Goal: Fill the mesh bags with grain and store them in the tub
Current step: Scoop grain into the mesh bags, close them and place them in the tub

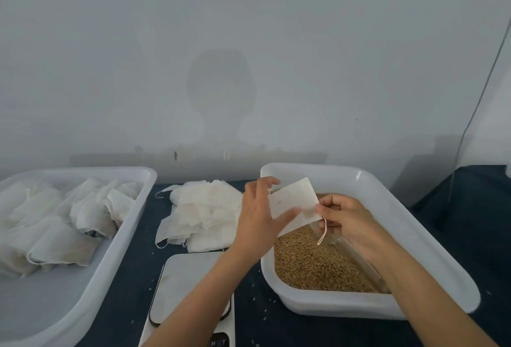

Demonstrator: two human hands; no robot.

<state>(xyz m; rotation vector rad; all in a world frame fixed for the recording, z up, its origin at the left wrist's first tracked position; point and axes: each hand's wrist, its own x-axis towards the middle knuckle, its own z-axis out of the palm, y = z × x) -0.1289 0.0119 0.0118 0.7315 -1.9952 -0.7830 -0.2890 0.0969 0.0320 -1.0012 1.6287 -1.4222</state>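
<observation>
An empty white mesh bag [293, 203] is held flat above the far left corner of the grain tub [387, 197]. My left hand [258, 219] holds its left side, thumb on top and fingers behind. My right hand [345, 218] pinches the bag's right edge, where a thin drawstring [323, 232] dangles. Brown grain [309, 263] fills the tub, with a clear plastic scoop [351, 252] lying in it under my right hand. A second white tub [121, 236] on the left holds several filled mesh bags [69, 219].
A loose pile of empty mesh bags [201, 214] lies on the dark table between the tubs. A kitchen scale [188, 286] sits at the near middle under my left forearm. Stray grains dot the tabletop. A grey wall stands close behind.
</observation>
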